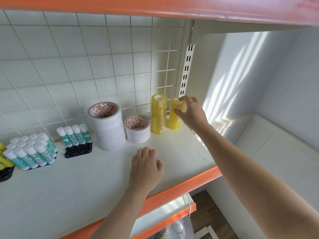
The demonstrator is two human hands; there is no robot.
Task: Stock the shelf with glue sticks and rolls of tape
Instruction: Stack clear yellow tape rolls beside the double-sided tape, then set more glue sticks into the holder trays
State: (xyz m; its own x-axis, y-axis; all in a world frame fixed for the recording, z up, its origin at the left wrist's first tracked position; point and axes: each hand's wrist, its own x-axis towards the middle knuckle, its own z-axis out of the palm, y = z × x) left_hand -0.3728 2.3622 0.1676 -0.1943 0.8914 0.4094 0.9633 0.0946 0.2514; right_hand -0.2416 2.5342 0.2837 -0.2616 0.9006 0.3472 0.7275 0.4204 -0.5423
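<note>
My right hand (pixel 190 112) grips the right stack of yellow tape rolls (pixel 175 118), which stands upright at the back right of the white shelf (pixel 77 183). A second, slightly taller yellow tape stack (pixel 158 116) stands just left of it. Left of those are a short stack of white tape rolls (pixel 137 129) and a tall one (pixel 107 126). Glue sticks with white caps stand in a black holder (pixel 76 135), and a fuller group of glue sticks (pixel 32 150) stands further left. My left hand (pixel 145 165) rests flat on the shelf in front of the tape.
A wire grid panel (pixel 86 66) backs the shelf, and a slotted upright (pixel 187 69) stands at its right end. An orange-edged shelf (pixel 172 7) hangs overhead. Yellow glue sticks (pixel 3 159) show at the far left edge. A lower shelf (pixel 164 214) lies below.
</note>
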